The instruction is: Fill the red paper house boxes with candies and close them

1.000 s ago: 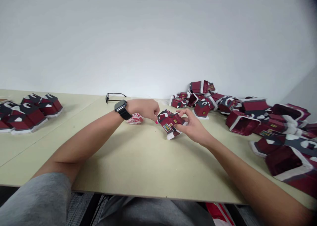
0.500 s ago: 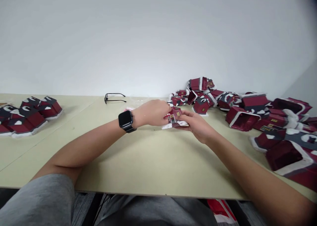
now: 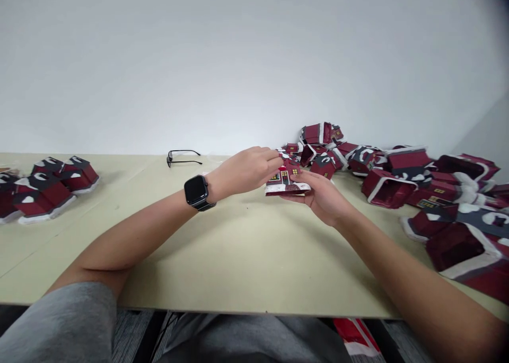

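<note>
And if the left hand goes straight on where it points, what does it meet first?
The left hand likely meets the red house in the right hand first; they may be touching.

Honestly can't make out any text, logos or numbers here, since the smartwatch (image 3: 196, 190) screen is just black and the handheld red model house (image 3: 284, 178) only shows painted windows, no legible lettering.

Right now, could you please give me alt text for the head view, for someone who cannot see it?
A right hand holds a small house over a table, with the left hand at its upper part. Similar houses stand at left; a heap of more lies at right; glasses rest near the wall.
</note>
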Available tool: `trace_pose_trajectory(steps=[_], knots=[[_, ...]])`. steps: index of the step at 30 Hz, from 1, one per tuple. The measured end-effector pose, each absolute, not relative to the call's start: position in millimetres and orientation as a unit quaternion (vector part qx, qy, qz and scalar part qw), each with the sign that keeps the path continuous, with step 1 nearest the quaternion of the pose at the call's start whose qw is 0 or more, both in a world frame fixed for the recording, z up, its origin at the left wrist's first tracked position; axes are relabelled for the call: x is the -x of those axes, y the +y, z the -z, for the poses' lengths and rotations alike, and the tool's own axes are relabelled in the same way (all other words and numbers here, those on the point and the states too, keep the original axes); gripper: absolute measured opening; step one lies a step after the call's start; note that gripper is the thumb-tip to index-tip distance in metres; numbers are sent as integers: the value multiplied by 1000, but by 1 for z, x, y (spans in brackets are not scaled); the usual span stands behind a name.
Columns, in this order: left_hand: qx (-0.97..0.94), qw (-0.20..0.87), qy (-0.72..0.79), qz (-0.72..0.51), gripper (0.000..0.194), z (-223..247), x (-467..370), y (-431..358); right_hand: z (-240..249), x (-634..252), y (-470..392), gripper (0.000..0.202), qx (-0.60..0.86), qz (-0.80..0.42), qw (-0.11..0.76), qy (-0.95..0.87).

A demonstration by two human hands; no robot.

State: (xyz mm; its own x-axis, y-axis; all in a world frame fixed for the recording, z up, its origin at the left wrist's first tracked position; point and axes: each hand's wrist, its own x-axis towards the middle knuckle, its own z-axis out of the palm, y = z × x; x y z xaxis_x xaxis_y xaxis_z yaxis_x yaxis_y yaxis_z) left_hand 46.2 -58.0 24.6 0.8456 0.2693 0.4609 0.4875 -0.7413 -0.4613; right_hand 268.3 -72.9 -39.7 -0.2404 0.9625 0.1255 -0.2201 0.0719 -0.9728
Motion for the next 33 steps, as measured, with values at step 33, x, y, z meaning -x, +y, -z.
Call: trace_pose_trajectory(steps=[33], knots=[[915,256,-170,261,28,-31,-44,-56,35,-265,-80,22,326,-582,530,-523]])
